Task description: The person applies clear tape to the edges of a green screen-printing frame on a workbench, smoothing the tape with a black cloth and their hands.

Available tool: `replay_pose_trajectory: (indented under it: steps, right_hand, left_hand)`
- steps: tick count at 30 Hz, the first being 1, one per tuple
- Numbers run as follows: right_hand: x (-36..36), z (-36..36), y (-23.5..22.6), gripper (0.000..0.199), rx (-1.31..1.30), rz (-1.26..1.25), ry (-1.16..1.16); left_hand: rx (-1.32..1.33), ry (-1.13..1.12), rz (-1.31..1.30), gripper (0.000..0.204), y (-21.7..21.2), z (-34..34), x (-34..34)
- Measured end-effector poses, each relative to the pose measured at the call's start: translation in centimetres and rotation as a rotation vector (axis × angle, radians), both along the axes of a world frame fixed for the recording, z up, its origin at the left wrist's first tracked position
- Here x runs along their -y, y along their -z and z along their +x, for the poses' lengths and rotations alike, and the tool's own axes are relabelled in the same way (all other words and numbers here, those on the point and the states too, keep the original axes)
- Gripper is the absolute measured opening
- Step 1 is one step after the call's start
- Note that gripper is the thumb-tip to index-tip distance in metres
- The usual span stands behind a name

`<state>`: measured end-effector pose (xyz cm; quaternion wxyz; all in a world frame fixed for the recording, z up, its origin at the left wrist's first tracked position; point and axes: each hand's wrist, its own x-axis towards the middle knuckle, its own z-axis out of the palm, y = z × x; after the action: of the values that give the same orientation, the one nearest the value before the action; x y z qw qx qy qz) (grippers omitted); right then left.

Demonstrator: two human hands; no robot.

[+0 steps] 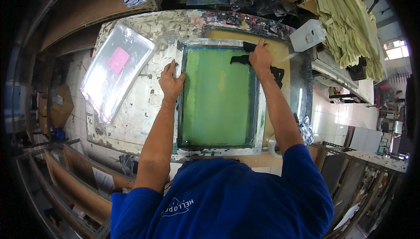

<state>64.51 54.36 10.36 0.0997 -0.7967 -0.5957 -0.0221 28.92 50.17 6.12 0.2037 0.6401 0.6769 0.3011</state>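
Note:
A screen printing frame (259, 127) with green mesh (214, 99) lies on the worktable before me. My left hand (171, 81) grips its left rail, thumb at the inner edge and fingers along the outside. At the far right corner, my right hand (261, 57) is closed over the rail. Its palm side is hidden. Black pieces lie about this hand: a flat one (249, 46) at the corner, a jagged strip (239, 59) over the mesh, and another black piece (277, 73) right of the wrist. I cannot make out what they are.
A clear plastic-wrapped stack (131, 70) with a pink card (118, 60) lies on the stained white table (148, 108) at left. A white jug (308, 35) and yellowish-green cloths (345, 24) are at far right. A tape roll (274, 146) sits near right. Shelving racks (78, 182) stand around.

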Motion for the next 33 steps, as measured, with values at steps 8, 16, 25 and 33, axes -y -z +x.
replay_pose_trajectory:
  steps: [8, 16, 25, 33]
  right_hand:
    - [-2.4, 0.2, 0.8, 0.043, 0.132, 0.017, -0.009]
    - [-1.6, 2.0, -0.9, 0.035, -0.124, 0.039, -0.122]
    - [4.0, 11.3, 1.2, 0.031, -0.103, 0.037, 0.169]
    - [9.2, 9.3, 2.3, 0.039, 0.022, 0.175, 0.124]
  left_hand:
    - [-0.003, -0.016, 0.018, 0.07, -0.5, 0.2, 0.3]
    - [-0.087, -0.037, -0.018, 0.072, -0.7, 0.3, 0.4]
    - [-0.067, -0.045, -0.032, 0.072, -0.5, 0.2, 0.1]
    - [-0.065, -0.055, -0.034, 0.071, -0.1, 0.3, 0.2]
